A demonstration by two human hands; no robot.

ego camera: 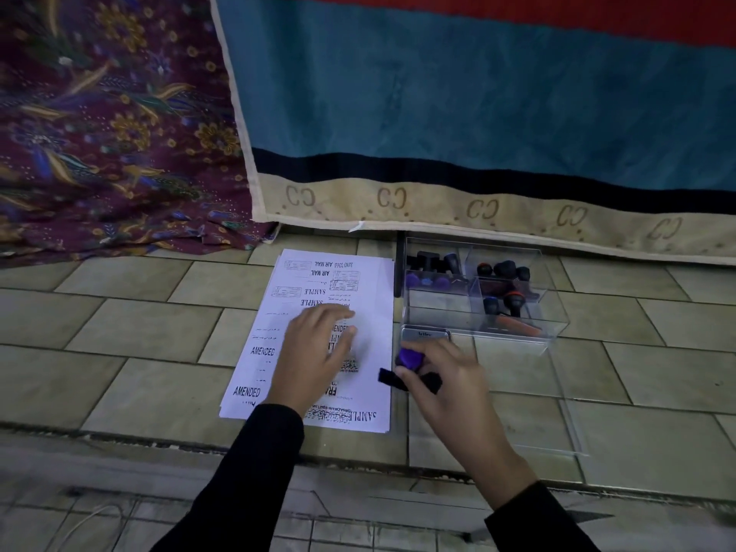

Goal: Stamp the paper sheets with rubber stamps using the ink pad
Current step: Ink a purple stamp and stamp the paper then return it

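Note:
A stack of white paper sheets lies on the tiled floor, its top sheet covered with black stamp marks such as AMENDED, SAMPLE and AIR MAIL. My left hand rests flat on the sheet with fingers spread. My right hand grips a rubber stamp with a purple knob and a long black base, held just right of the paper's edge. Behind the stamp sits the ink pad, a grey metal case, partly hidden by my fingers.
A clear plastic box with compartments holds several black, purple and orange-handled stamps, right of the paper. Its clear lid lies on the floor beside my right hand. A blue and beige rug and patterned purple cloth hang behind.

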